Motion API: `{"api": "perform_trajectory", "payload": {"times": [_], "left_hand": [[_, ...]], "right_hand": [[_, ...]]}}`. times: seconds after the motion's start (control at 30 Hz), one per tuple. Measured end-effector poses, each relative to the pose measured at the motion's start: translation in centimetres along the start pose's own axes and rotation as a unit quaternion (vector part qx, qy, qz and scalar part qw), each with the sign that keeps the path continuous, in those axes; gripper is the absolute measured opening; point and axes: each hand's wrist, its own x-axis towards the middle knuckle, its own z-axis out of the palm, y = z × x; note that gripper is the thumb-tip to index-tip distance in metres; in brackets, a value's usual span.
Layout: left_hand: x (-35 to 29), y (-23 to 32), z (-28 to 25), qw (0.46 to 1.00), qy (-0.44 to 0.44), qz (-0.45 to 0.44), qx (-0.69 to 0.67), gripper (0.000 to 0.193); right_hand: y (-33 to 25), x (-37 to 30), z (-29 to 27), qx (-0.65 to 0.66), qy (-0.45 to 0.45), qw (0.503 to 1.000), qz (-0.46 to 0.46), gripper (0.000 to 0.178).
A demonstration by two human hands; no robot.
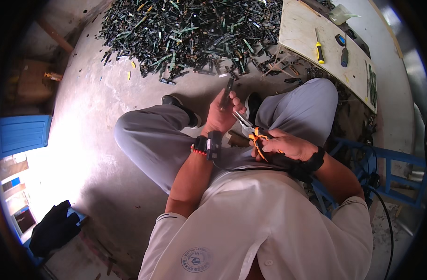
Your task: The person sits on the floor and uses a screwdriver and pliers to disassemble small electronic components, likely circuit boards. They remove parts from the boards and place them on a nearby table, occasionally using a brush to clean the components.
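Note:
My left hand (pixel 220 114) is closed around a narrow dark strip-like piece (pixel 229 86) that points up and away from me; its exact kind does not show. In my right hand (pixel 289 146) is a pair of pliers (pixel 256 135) with orange grips and metal jaws. The jaws reach toward the fingers of my left hand, just below the dark piece. Whether they touch it cannot be made out. Beyond my hands spreads a large heap of dark and green strip-like pieces (pixel 190 37) on the floor.
At the right, a pale board (pixel 332 51) carries a yellow-and-black screwdriver (pixel 319 50), a dark-handled tool (pixel 345 57) and green strips (pixel 371 86). A blue metal frame (pixel 391 172) stands by my right arm, with a black cable (pixel 388 219) nearby. Dark cloth (pixel 54 231) lies lower left.

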Motion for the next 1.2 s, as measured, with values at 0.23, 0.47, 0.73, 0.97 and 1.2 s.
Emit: {"api": "perform_trajectory", "payload": {"times": [0.23,0.47,0.73,0.97,1.2], "left_hand": [[0.0,-0.1,0.2,1.0,0.027,-0.003,0.011,0.03],[0.1,0.0,0.1,0.997,0.026,-0.034,0.071,0.039],[-0.2,0.0,1.0,0.986,0.069,-0.044,0.146,0.042],[-0.3,0.1,1.1,0.978,0.036,-0.03,0.205,0.042],[-0.2,-0.1,0.9,0.976,0.056,-0.032,0.206,0.043]], "right_hand": [[-0.5,0.2,0.0,-0.004,0.017,1.0,0.003,0.034],[-1.0,0.1,-0.8,-0.018,0.015,0.999,0.049,0.035],[-2.1,-0.3,-2.0,0.111,-0.059,0.986,0.114,0.038],[-1.8,-0.6,-1.9,0.137,-0.07,0.981,0.117,0.04],[-2.3,-0.8,-1.9,0.129,-0.066,0.982,0.119,0.036]]}}
